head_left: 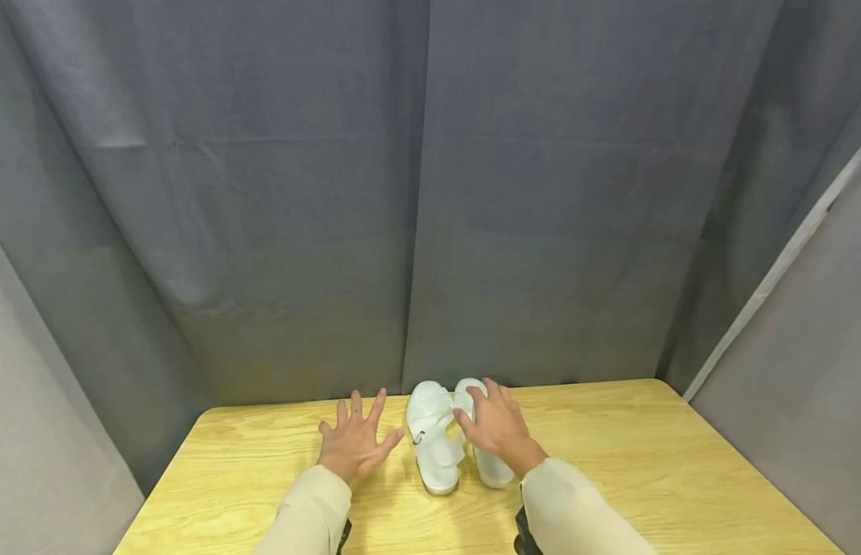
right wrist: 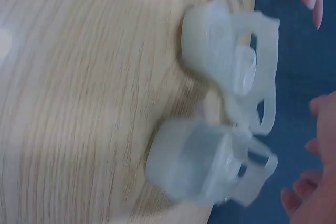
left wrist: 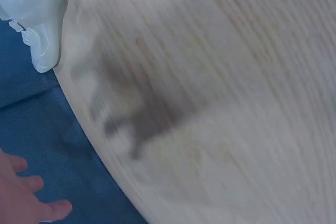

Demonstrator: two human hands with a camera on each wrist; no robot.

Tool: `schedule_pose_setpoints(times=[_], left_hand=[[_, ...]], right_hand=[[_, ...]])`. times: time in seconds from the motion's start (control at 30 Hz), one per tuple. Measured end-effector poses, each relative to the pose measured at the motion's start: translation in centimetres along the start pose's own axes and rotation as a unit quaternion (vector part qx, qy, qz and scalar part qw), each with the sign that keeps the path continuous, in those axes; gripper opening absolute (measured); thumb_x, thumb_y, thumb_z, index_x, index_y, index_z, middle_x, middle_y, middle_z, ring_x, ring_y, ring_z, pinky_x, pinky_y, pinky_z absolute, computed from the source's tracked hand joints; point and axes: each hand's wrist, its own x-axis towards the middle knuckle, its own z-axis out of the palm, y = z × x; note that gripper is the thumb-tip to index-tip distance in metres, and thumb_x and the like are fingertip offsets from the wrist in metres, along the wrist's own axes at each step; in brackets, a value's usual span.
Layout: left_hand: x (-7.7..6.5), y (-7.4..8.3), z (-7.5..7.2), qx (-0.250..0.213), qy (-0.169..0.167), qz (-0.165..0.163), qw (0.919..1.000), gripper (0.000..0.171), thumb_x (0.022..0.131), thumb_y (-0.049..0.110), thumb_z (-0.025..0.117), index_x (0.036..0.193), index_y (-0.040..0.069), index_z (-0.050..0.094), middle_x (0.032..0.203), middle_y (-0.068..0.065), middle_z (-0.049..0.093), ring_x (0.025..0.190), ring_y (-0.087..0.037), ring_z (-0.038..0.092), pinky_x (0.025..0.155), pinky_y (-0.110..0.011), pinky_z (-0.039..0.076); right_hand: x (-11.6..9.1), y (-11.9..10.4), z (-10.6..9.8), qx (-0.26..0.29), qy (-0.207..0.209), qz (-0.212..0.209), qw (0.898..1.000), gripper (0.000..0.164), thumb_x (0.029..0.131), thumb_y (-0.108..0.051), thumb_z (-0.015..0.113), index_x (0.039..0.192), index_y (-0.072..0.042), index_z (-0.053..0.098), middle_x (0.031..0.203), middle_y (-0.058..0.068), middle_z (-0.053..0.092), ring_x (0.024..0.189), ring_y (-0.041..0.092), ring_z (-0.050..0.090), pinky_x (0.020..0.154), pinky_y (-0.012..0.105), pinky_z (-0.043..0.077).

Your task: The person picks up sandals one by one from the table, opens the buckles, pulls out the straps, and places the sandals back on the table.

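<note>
A pair of white sandals stands side by side near the far edge of the table, toes pointing away. The left sandal (head_left: 437, 462) has a buckle at its outer side; the right sandal (head_left: 495, 469) is partly covered by my right hand (head_left: 498, 422). That hand hovers over it with fingers loosely bent, and the right wrist view shows a gap between the fingers (right wrist: 302, 187) and the sandals (right wrist: 184, 161). Just left of the pair, my left hand (head_left: 354, 445) is spread wide, palm down and holding nothing. In the left wrist view, a shadow of a hand falls on the wood.
The light wood table (head_left: 645, 462) has rounded far corners. Grey curtains (head_left: 298, 231) hang behind it, and paler panels (head_left: 798, 385) flank both sides. Beige sleeves (head_left: 308, 509) cover the forearms, with dark wrist gear (head_left: 523, 532) beneath the cuffs.
</note>
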Motion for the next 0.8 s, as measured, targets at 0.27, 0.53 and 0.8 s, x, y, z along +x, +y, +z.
schedule_pose_setpoints(times=[0.27, 0.53, 0.8], left_hand=[[-0.3, 0.6, 0.5, -0.056, 0.009, -0.001, 0.9984, 0.068, 0.093, 0.059, 0.038, 0.147, 0.018, 0.031, 0.136, -0.024, 0.043, 0.119, -0.042, 0.045, 0.084, -0.065, 0.039], [-0.7, 1.6, 2.1, -0.192, 0.025, -0.025, 0.9808, 0.056, 0.096, 0.036, 0.047, 0.141, 0.005, 0.037, 0.125, -0.023, 0.050, 0.112, -0.040, 0.051, 0.091, -0.053, 0.043], [-0.3, 3.0, 3.8, -0.336, 0.053, -0.086, 0.9365, 0.049, 0.093, 0.023, 0.055, 0.133, -0.003, 0.044, 0.116, -0.024, 0.055, 0.105, -0.038, 0.056, 0.085, -0.050, 0.047]], right_hand=[[0.2, -2.3, 0.1, 0.044, -0.013, -0.048, 0.998, 0.033, 0.087, -0.013, 0.060, 0.118, -0.003, 0.060, 0.123, 0.018, 0.053, 0.115, 0.037, 0.050, 0.092, 0.046, 0.046], [0.0, -2.4, 1.2, 0.041, 0.013, -0.029, 0.999, 0.029, 0.081, -0.003, 0.061, 0.110, 0.001, 0.063, 0.105, 0.019, 0.060, 0.099, 0.036, 0.060, 0.084, 0.044, 0.050], [-0.1, -2.0, 2.1, 0.056, 0.005, 0.039, 0.998, 0.031, 0.083, 0.000, 0.054, 0.114, -0.002, 0.061, 0.100, 0.016, 0.061, 0.092, 0.035, 0.062, 0.077, 0.046, 0.052]])
